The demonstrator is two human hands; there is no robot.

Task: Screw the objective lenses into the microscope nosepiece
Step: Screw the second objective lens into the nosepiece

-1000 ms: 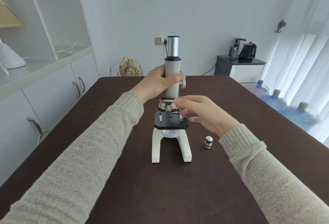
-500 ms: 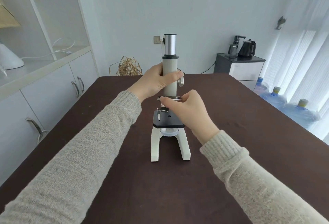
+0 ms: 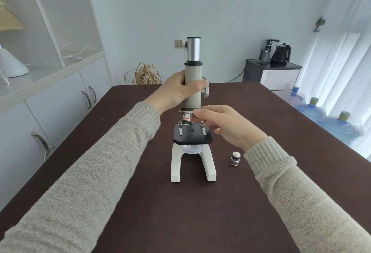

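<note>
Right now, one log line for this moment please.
left hand grips microscope tube | right hand fingers at nosepiece | one objective lens loose on table

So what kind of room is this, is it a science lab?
Probably not a lab; more likely an office or a room at home. There are white cupboards, a kettle on a small cabinet and big water bottles by the curtained window.
</note>
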